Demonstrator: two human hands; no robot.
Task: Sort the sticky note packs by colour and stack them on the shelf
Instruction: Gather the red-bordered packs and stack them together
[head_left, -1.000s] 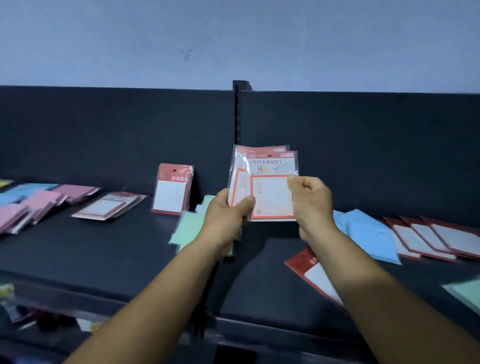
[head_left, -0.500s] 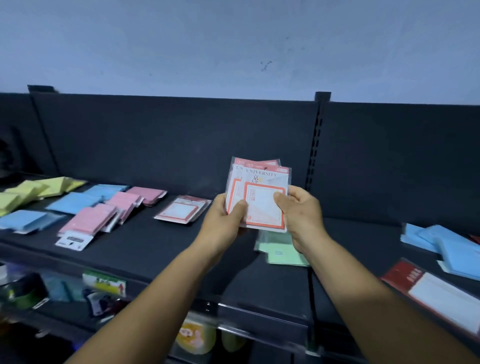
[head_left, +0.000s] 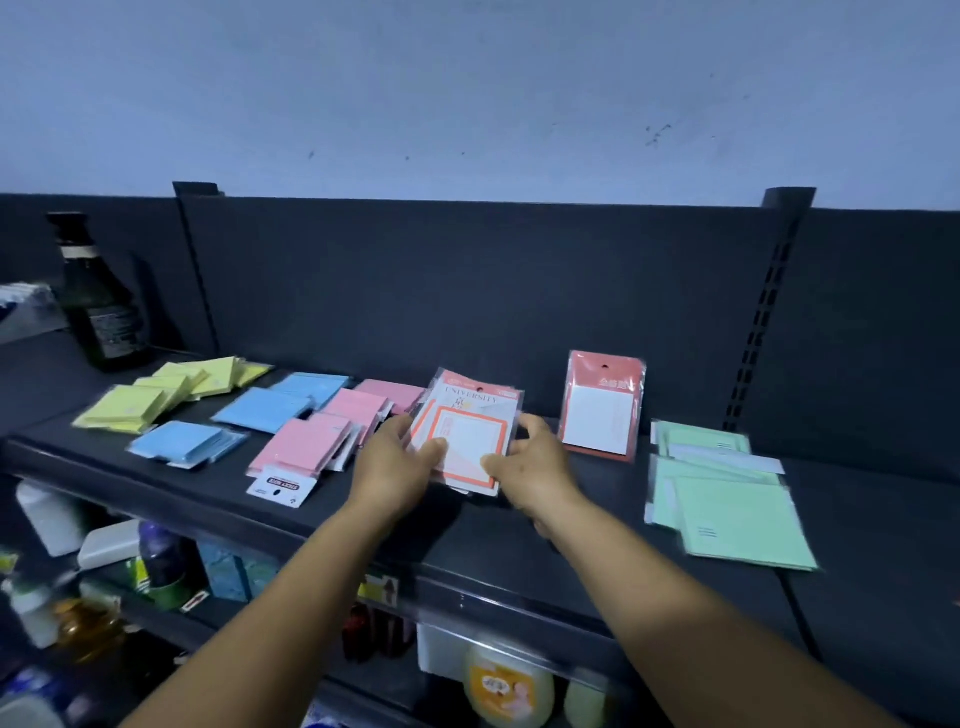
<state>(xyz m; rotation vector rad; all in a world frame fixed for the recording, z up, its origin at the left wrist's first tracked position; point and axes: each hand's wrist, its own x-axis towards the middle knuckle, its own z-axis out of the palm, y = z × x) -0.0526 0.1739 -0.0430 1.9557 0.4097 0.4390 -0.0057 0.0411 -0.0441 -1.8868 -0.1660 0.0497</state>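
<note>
A small stack of red-bordered note packs (head_left: 470, 428) marked UNIVERSITY lies low over the dark shelf (head_left: 519, 540), tilted toward me. My left hand (head_left: 397, 467) grips its left edge with the thumb on top. My right hand (head_left: 535, 467) grips its lower right corner. Another red pack (head_left: 602, 408) leans upright against the back panel just to the right. Pink packs (head_left: 332, 431), blue packs (head_left: 260, 415) and yellow packs (head_left: 166, 395) lie in groups to the left. Green packs (head_left: 727, 493) lie to the right.
A dark glass bottle (head_left: 96, 306) stands at the far left of the shelf. Black slotted uprights (head_left: 763, 312) divide the back panel. Bottles and jars (head_left: 104, 571) crowd the shelf below.
The view has swung left along the shelf. Both hands have carried the red-bordered packs down from chest height to just above the shelf, between the pink packs and the upright red pack.
</note>
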